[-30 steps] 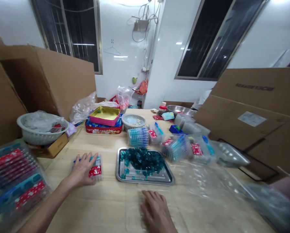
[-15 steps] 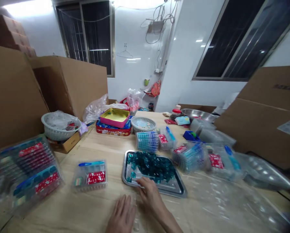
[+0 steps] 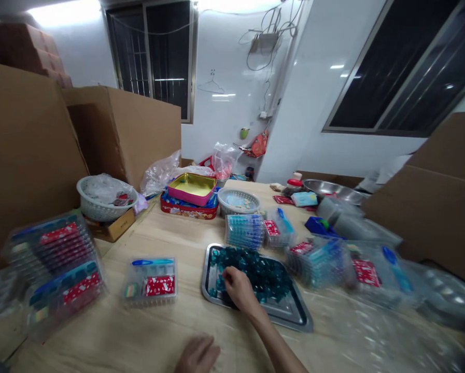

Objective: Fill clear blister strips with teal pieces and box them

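My right hand [image 3: 240,291] is over the left part of a metal tray [image 3: 303,317], its fingers closed in a pinch among teal glassy pieces [image 3: 271,274]. Whatever is between the fingertips is hidden. My left hand [image 3: 198,355] rests low at the bottom edge of the view, blurred, with its fingers stretched out on the wooden table [image 3: 150,336]. To its upper left lies a clear compartment box [image 3: 150,282] holding a blue pen-like tool and a red patterned packet.
Stacked filled boxes [image 3: 61,269] stand at the left. Behind the tray are clear boxes [image 3: 244,231], a white basket [image 3: 239,201] and a pink tin [image 3: 191,189]. More boxes [image 3: 318,259] and plastic sheeting [image 3: 376,331] lie at the right. Cardboard cartons [image 3: 146,134] flank the table.
My right hand has moved from the tray's near rim up into the teal pieces, and its fingers have closed. My left hand has slid lower in view. The camera has turned slightly left.
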The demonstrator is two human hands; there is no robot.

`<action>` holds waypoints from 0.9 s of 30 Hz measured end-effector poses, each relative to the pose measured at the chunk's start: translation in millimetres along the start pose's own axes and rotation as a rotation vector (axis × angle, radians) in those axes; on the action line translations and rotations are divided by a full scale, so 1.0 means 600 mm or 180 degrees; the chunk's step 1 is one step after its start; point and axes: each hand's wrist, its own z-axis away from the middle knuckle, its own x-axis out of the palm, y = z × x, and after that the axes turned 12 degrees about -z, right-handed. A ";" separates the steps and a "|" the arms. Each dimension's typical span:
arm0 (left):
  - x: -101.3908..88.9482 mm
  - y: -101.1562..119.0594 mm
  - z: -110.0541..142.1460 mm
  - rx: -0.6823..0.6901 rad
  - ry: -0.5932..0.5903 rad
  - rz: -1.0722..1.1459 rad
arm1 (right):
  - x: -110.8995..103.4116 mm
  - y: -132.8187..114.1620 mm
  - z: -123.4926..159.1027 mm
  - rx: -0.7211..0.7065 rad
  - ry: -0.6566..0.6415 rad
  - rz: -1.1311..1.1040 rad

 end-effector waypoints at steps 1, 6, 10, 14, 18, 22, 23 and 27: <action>-0.024 -0.001 -0.018 -0.0332 -0.0148 0.0404 | -0.002 0.005 0.008 -0.0019 0.0036 -0.0190; -0.109 0.016 -0.121 -0.2078 -0.0149 0.1528 | -0.005 0.016 0.022 -0.0018 0.0162 -0.0420; -0.105 0.024 -0.147 -0.2203 -0.0106 0.1770 | -0.002 0.001 -0.002 -0.0046 0.0034 -0.0336; -0.087 0.010 -0.140 -0.2345 -0.0067 0.1934 | -0.005 -0.014 -0.012 -0.0053 0.0032 -0.0447; -0.089 0.000 -0.152 -0.2541 0.0143 0.2178 | -0.015 -0.022 0.026 -0.0008 -0.0066 -0.1351; -0.093 0.010 -0.171 -0.2599 0.0086 0.2950 | -0.017 -0.037 0.091 0.0115 -0.0291 -0.3074; -0.092 0.013 -0.173 -0.2587 0.0007 0.3183 | -0.016 -0.042 0.105 0.0165 -0.0322 -0.3336; -0.085 0.023 -0.165 -0.2760 -0.0142 0.3673 | -0.011 -0.054 0.141 0.0473 -0.0281 -0.3763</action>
